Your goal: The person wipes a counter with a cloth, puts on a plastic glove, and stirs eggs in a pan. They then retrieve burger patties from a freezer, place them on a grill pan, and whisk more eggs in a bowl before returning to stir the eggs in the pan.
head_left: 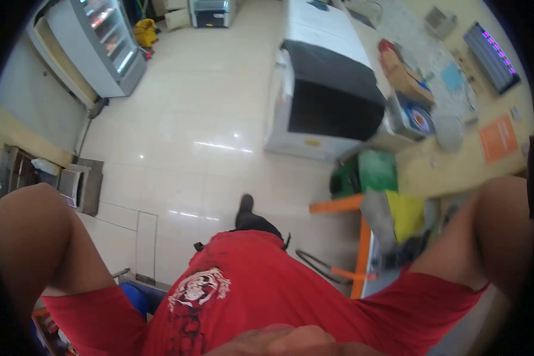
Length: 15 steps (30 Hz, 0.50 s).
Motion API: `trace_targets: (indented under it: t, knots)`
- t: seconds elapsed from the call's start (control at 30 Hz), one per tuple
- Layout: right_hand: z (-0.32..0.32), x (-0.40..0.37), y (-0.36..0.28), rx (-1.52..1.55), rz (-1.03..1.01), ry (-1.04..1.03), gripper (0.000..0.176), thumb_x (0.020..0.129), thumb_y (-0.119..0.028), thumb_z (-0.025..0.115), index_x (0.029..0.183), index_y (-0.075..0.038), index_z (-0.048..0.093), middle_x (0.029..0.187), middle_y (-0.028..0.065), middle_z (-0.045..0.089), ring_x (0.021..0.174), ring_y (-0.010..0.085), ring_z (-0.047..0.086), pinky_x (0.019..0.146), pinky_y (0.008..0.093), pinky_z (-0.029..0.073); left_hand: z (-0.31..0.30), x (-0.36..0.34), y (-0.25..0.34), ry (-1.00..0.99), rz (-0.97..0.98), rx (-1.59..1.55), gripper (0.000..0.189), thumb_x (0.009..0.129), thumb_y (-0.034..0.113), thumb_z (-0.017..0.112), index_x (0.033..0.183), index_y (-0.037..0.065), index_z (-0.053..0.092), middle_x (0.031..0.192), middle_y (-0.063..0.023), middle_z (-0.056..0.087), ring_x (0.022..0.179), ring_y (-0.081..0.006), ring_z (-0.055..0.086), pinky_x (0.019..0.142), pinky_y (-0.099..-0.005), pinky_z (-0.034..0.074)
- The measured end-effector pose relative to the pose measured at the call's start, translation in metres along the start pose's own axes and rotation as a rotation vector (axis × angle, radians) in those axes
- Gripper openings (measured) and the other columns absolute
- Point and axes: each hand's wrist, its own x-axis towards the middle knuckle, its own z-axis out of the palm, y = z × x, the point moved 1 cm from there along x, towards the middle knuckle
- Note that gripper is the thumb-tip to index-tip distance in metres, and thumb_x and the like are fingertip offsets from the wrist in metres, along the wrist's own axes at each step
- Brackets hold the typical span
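Neither of my hands shows; both are outside the picture. My left arm point(29, 237) comes up bent along the left edge, and only the part around the elbow is visible. On the other side my right arm point(507, 231) is raised and bent in the same way, its forearm running out of view. Whether the hands hold anything is hidden. Below me are my red T-shirt point(261, 279) with a white print and one dark shoe point(246, 203) on the tiled floor point(178, 154).
A white chest freezer point(311, 146) with a black cover point(338, 89) stands ahead right. Beside it are a green container point(378, 172) and an orange-framed stand point(362, 255). A glass-door fridge point(110, 47) is far left, and a low metal box point(89, 187) sits by the left wall.
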Motion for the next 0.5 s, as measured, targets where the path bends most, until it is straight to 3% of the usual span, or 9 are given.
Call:
trace_targets:
  t: [0.23,0.43,0.5]
  knots:
    - [0.142,-0.003,0.194,0.0,0.072,0.107,0.027,0.098,-0.016,0.061,0.121,-0.003,0.064,0.108,0.0142,0.069,0.094,0.026,0.066,0.083,0.0377,0.055,-0.026,-0.075,-0.22,-0.111,0.007,-0.088,0.038,0.091,0.003,0.068,0.129,0.001,0.063,0.127,-0.0169,0.065,0.113,-0.0269,0.064,0.093,-0.0346,0.051]
    - [0.29,-0.019,0.376,0.131,-0.057,0.159,0.028,0.097,-0.015,0.061,0.122,-0.003,0.064,0.109,0.0143,0.068,0.095,0.026,0.065,0.084,0.0378,0.054,-0.01,-0.16,-0.401,-0.081,-0.177,-0.012,0.038,0.091,0.004,0.067,0.129,0.001,0.063,0.127,-0.0171,0.065,0.114,-0.0272,0.063,0.094,-0.0355,0.051]
    - [0.33,-0.024,0.42,0.075,-0.084,0.162,0.028,0.097,-0.015,0.061,0.122,-0.003,0.063,0.109,0.0144,0.068,0.095,0.0259,0.065,0.084,0.0378,0.054,-0.007,-0.187,-0.463,-0.11,-0.119,0.005,0.038,0.091,0.004,0.067,0.129,0.001,0.063,0.128,-0.0172,0.065,0.114,-0.0274,0.063,0.094,-0.0358,0.051]
